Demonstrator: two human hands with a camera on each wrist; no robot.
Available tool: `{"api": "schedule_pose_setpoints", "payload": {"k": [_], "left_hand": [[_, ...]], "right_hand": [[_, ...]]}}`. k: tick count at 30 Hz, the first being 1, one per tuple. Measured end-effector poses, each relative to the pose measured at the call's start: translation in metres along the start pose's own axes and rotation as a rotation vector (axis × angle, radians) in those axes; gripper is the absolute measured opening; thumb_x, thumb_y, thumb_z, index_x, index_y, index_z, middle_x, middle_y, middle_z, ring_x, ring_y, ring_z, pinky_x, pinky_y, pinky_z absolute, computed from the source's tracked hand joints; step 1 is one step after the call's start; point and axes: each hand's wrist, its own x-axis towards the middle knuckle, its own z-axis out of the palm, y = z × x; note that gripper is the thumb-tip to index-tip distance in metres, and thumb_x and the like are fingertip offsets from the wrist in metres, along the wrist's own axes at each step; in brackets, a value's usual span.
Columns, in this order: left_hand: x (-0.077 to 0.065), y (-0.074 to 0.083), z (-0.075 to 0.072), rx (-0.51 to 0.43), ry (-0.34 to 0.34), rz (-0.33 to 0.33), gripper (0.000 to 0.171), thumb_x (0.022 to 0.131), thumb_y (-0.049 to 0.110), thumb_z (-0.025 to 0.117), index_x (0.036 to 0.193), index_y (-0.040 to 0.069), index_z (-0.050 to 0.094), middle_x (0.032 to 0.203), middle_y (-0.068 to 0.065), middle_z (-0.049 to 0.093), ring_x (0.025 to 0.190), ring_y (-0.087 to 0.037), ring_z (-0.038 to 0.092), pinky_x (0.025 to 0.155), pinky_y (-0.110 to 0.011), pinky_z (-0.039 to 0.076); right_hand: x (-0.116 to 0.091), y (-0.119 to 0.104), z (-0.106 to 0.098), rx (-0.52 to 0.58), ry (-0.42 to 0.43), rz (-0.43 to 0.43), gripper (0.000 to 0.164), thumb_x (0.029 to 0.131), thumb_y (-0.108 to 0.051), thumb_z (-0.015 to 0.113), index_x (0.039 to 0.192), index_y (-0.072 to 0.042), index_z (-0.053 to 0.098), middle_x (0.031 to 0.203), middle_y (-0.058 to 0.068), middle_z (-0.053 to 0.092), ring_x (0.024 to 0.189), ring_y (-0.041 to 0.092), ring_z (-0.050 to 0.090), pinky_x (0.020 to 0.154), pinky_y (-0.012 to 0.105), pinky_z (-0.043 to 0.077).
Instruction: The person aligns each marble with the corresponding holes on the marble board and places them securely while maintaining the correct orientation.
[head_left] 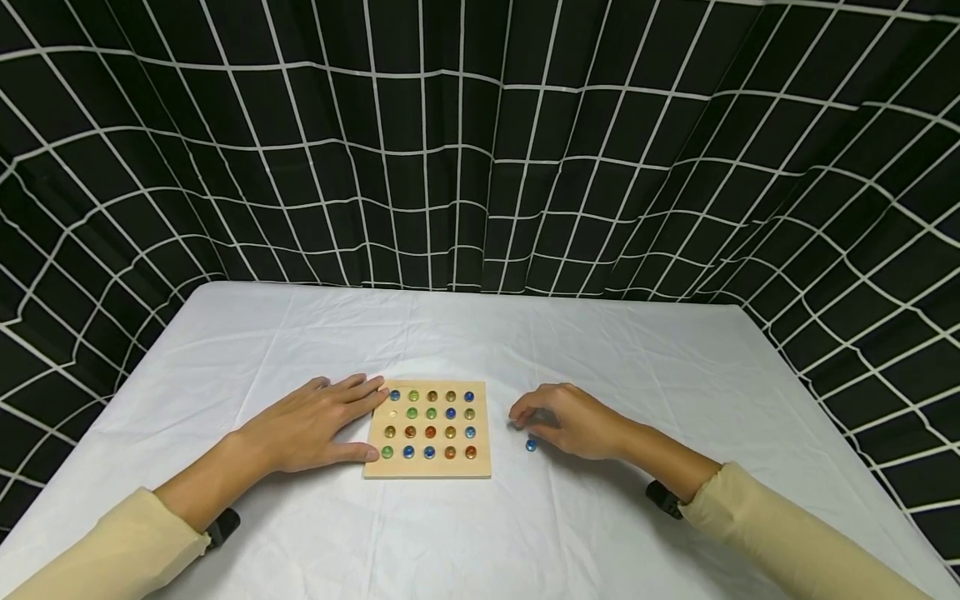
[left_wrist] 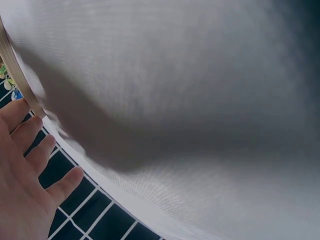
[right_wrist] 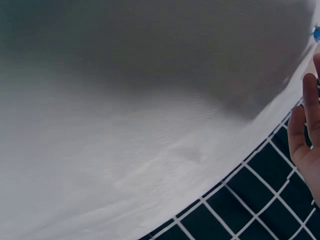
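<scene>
Along the left edge of a square wooden board (head_left: 427, 472), my left hand (head_left: 318, 423) lies with its fingers spread. Its fingertips touch the upper left corner and the thumb the lower left. Rows of coloured glass marbles (head_left: 431, 432), in blue, green, amber and red, sit in the board; one hollow at the left of the second row shows pale wood. To the right of the board, a loose blue marble (head_left: 531, 445) lies on the cloth. My right hand (head_left: 577, 422) hovers right beside it, fingers loosely bent, thumb near the marble. The right wrist view shows the fingers (right_wrist: 311, 102) apart.
A white cloth (head_left: 600, 350) with light creases covers the table. Behind it and at both sides hangs a black curtain (head_left: 420, 150) with a white grid. A dark wrist device (head_left: 663, 498) shows below the right sleeve, another (head_left: 223, 527) at the left.
</scene>
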Motion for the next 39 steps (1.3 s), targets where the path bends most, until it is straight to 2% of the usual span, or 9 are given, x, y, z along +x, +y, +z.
{"api": "schedule_pose_setpoints", "payload": {"k": [9, 17, 30, 39], "left_hand": [[0.000, 0.000, 0.000, 0.002, 0.001, 0.000, 0.087, 0.091, 0.076, 0.043, 0.156, 0.019, 0.035, 0.159, -0.003, 0.036, 0.144, -0.031, 0.035, 0.107, -0.060, 0.034], [0.000, 0.000, 0.000, 0.004, 0.006, 0.005, 0.087, 0.091, 0.075, 0.044, 0.156, 0.018, 0.036, 0.158, -0.004, 0.037, 0.144, -0.032, 0.036, 0.107, -0.060, 0.035], [0.000, -0.001, 0.001, 0.010, 0.011, 0.007, 0.087, 0.091, 0.076, 0.043, 0.156, 0.018, 0.037, 0.158, -0.003, 0.037, 0.144, -0.030, 0.037, 0.106, -0.057, 0.036], [0.000, -0.001, 0.002, 0.008, 0.012, 0.009, 0.087, 0.091, 0.076, 0.042, 0.156, 0.018, 0.036, 0.158, -0.003, 0.037, 0.144, -0.031, 0.036, 0.106, -0.058, 0.036]], "right_hand": [[-0.015, 0.005, 0.001, 0.022, -0.041, 0.017, 0.029, 0.089, 0.002, 0.070, 0.113, -0.013, 0.073, 0.104, -0.009, 0.071, 0.099, 0.008, 0.064, 0.090, 0.033, 0.053], [-0.018, 0.006, 0.004, 0.030, -0.051, 0.034, 0.032, 0.085, 0.000, 0.074, 0.114, -0.015, 0.072, 0.105, -0.012, 0.070, 0.100, 0.007, 0.063, 0.091, 0.033, 0.052], [-0.013, 0.005, 0.008, 0.014, -0.007, -0.010, 0.027, 0.086, -0.004, 0.076, 0.110, -0.017, 0.073, 0.099, -0.014, 0.069, 0.096, 0.007, 0.063, 0.087, 0.033, 0.052], [0.004, -0.004, 0.008, -0.018, 0.059, -0.064, 0.027, 0.085, -0.001, 0.075, 0.111, -0.010, 0.072, 0.100, -0.006, 0.072, 0.096, 0.011, 0.065, 0.088, 0.036, 0.053]]}}
